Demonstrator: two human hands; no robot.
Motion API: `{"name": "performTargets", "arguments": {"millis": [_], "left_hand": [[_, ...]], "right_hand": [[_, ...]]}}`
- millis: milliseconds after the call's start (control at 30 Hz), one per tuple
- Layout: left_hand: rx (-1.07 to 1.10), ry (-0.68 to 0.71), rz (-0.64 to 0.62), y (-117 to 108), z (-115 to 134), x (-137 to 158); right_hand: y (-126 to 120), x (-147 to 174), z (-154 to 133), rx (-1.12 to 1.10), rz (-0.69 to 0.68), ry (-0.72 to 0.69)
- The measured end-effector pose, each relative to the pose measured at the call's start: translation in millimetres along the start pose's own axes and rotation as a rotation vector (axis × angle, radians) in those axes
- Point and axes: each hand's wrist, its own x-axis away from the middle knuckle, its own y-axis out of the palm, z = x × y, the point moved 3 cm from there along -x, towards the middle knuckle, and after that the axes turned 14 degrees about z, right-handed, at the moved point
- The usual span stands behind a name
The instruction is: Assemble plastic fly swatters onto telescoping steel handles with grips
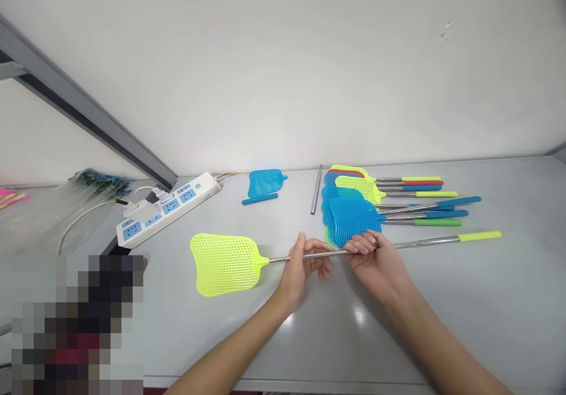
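Observation:
A yellow fly swatter [226, 265] with a long metal telescopic rod lies across my two hands, its mesh head to the left and its yellow grip to the right. My left hand [303, 265] is closed around the rod near the head, thumb up. Farther along, my right hand [375, 262] grips the rod with curled fingers. Just behind my right hand is a pile of fly swatters [356, 221], with blue and yellow heads and one red head partly hidden, their handles pointing right.
A loose blue swatter head [266, 183] and a blue grip [259, 199] lie at the back. Beside the pile rests a bare metal rod [316, 190]. A power strip [170, 209] with plugs sits left, near a metal frame post [88, 100] and plastic-wrapped items [97, 188].

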Motion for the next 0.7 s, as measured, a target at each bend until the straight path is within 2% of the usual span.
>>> {"name": "performTargets", "arguments": {"millis": [467, 700], "left_hand": [[-0.040, 0.001, -0.009, 0.0, 1.1, -0.5], [-0.057, 0.028, -0.019, -1.2, -0.5, -1.5]], "right_hand": [[1.6, 0.2, -2.7, 0.074, -0.019, -0.033], [2.2, 2.1, -3.0, 0.024, 0.013, -0.005]]}}
